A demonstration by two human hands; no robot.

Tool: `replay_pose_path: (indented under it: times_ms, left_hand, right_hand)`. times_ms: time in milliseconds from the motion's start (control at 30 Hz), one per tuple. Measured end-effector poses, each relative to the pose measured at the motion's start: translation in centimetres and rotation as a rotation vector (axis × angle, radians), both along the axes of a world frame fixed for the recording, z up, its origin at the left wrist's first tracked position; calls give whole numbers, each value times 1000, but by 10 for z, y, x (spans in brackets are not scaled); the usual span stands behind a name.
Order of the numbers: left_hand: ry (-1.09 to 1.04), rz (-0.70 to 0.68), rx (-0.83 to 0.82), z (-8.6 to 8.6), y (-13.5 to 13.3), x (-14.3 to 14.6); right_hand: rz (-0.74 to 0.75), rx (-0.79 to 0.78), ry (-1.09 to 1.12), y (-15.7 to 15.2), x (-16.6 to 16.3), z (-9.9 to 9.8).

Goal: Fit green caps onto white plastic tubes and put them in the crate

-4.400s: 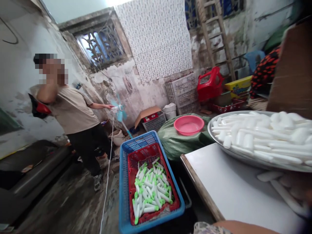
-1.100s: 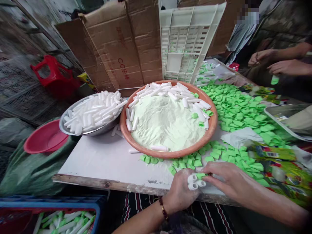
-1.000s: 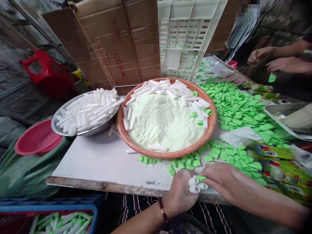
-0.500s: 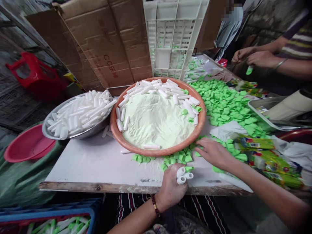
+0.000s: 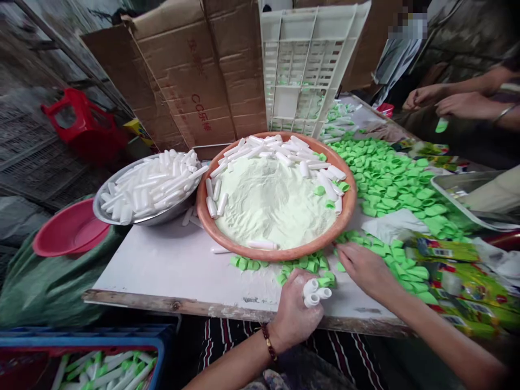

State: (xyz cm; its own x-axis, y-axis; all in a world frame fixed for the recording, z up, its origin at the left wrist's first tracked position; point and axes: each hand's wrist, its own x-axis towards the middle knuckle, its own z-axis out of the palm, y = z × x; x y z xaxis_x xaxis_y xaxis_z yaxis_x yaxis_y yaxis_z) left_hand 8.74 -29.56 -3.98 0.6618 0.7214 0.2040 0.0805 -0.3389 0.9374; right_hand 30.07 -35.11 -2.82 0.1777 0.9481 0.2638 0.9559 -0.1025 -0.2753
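My left hand (image 5: pixel 298 309) is closed around three white plastic tubes (image 5: pixel 312 299), their round open ends pointing up and to the right. Several green caps (image 5: pixel 306 264) lie behind that hand, along the front of an orange-brown basin (image 5: pixel 209 230). To the right, my right hand (image 5: pixel 363 269) touches the table by more green caps, its thumb and forefinger drawn together near the basin's rim. Whatever lies between those fingertips is too small to make out. Pale green powder (image 5: pixel 268 197) fills the basin, with white tubes (image 5: pixel 280 149) around its far edge.
A metal bowl (image 5: pixel 106 208) heaped with white tubes stands left of the basin. Green caps (image 5: pixel 390 179) spread over the right side, near yellow-green packets (image 5: pixel 450 250). Cardboard (image 5: pixel 179 70) and a white crate (image 5: pixel 280 54) stand behind. Another person's hands (image 5: pixel 463 105) work at the far right.
The view has shifted, so everything sits further right. My right hand's fingers have drawn closer together by the green caps. My left hand still grips the tubes.
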Motion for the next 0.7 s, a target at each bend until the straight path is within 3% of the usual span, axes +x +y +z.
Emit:
replay_pose_path:
  times_ms: [133, 267, 367, 567, 700]
  left_hand:
    - [17, -56, 0, -2, 1, -2]
    - [14, -35, -12, -5, 2, -1]
    - [10, -53, 0, -6, 2, -1]
    - [54, -117, -2, 1, 3, -2]
    - [20, -156, 5, 1, 3, -1]
  right_hand:
    - [39, 8, 254, -23, -18, 37]
    - [213, 68, 225, -25, -37, 66]
    - [293, 122, 162, -16, -40, 70]
    - [482, 80, 6, -11, -31, 72]
    - [482, -48, 121, -7, -27, 77]
